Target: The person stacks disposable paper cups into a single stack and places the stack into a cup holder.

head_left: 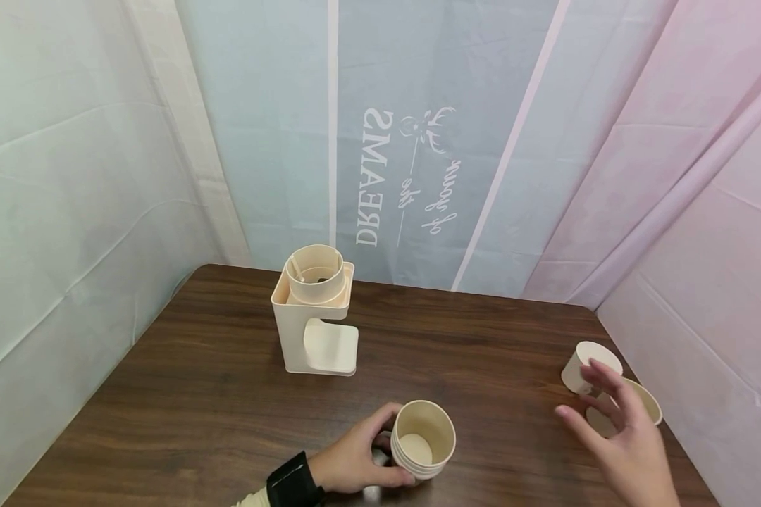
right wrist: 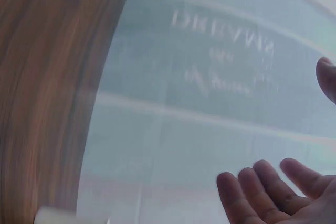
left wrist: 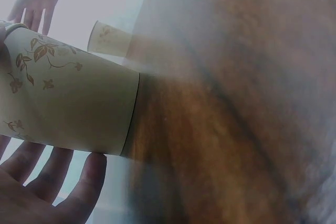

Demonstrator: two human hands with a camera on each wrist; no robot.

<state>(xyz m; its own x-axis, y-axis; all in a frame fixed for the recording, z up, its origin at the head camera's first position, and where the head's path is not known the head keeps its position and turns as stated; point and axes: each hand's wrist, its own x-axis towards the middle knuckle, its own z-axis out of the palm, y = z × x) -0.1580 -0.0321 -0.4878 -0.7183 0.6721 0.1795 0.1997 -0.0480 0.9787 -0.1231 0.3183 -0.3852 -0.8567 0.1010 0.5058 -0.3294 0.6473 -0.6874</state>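
Observation:
My left hand (head_left: pixel 355 454) grips a stack of cream paper cups (head_left: pixel 423 440) near the table's front edge, thumb and fingers round its side. The cups' open mouth faces up, and several rims show. Brown leaf prints mark the stack (left wrist: pixel 73 93) in the left wrist view, where fingers (left wrist: pixel 86 184) curve along its side. At the right, my right hand (head_left: pixel 628 443) hovers with fingers spread, holding nothing. It partly hides an open-topped paper cup (head_left: pixel 648 403). Just behind stands a white paper cup (head_left: pixel 573 373), its flat, closed end up.
A cream plastic stand (head_left: pixel 292 341) with a round tube (head_left: pixel 315 282) on top and a flat foot stands at the back left of the dark wood table (head_left: pixel 469 345). Fabric curtains (head_left: pixel 279 127) hang round the table's back and sides.

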